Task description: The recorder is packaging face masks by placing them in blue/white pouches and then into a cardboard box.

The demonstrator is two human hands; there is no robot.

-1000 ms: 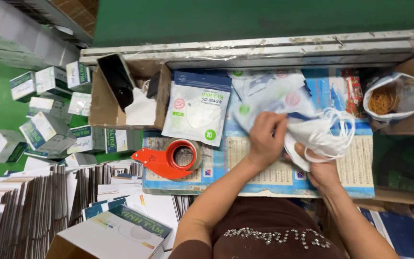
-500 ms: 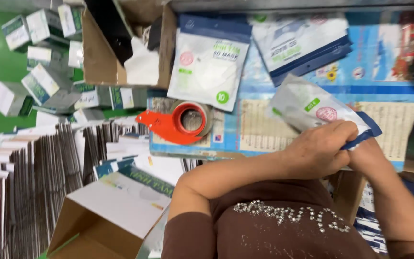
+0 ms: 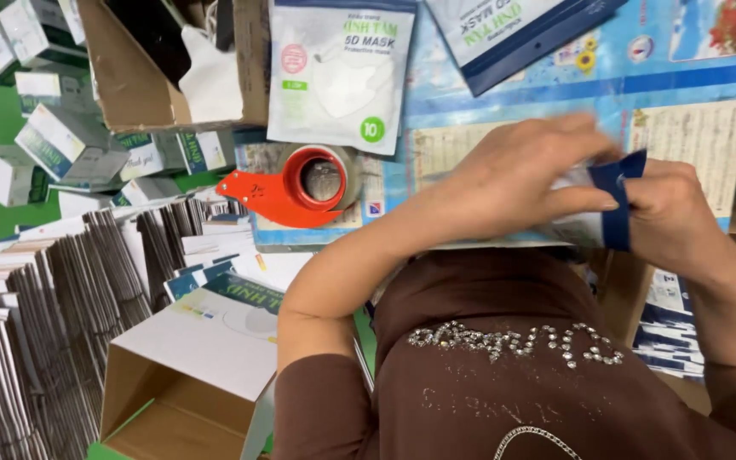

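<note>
Close to my chest I hold a white mask pouch with a dark blue edge in both hands. My left hand lies over the pouch and covers most of it, fingers pressed along its top. At the blue end, my right hand pinches the pouch. Both hands hover over the paper-covered table. Another flat white mask pouch lies on the table beyond my left hand, and a red tape dispenser sits to its left.
A stack of blue-edged pouches lies at the top. An open brown carton stands at upper left, another open carton by my left elbow. Small white-and-green boxes and stacks of flat folded boxes fill the left side.
A second ago my hands were out on the table at loose white masks. They have drawn back toward my chest holding a filled pouch, and my view has tipped down and closer.
</note>
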